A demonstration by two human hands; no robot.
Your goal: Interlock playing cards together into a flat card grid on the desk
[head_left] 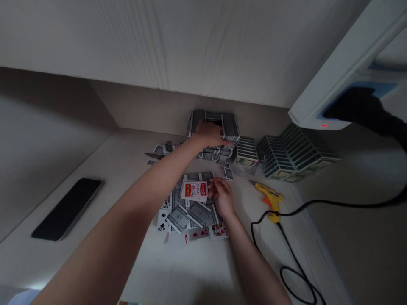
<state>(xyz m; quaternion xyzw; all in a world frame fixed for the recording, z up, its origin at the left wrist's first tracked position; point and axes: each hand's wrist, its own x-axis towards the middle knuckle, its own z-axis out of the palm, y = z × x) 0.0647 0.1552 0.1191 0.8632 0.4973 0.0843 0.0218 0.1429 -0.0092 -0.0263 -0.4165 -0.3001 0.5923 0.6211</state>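
My left hand (208,133) reaches to a box-like structure of grey-backed playing cards (230,126) at the back wall. Its fingers wrap over the near side, the thumb points right along the front, and some fingertips are hidden in the dark opening. Loosely curled, my right hand (221,195) rests palm partly up by the right edge of a small stack topped by a red-and-white card (195,190); it appears to grip nothing. Beneath that stack spreads a pile of playing cards (178,218), some face up, others back up.
A yellow glue gun (270,198) with a black cable lies at right. Behind it stand several green-and-white ridged blocks (280,156). A phone (67,208) lies left; a knife blade (153,156) points left near loose cards. A white power strip (343,101) juts in from upper right.
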